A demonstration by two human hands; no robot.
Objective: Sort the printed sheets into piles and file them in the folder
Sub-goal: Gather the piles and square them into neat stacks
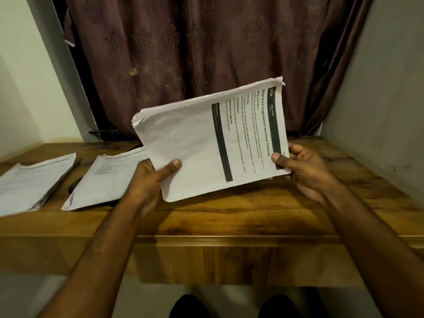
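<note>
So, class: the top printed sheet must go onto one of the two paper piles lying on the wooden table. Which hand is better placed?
Left hand: both table piles lie on its side, while the right hand grips the held white stack's far edge.

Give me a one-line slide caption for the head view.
Both hands, left and right, hold a stack of printed sheets above the wooden desk; two sorted piles lie at left.

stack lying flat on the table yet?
No, both the left hand and right hand hold the stack of printed sheets tilted above the wooden table.
</note>
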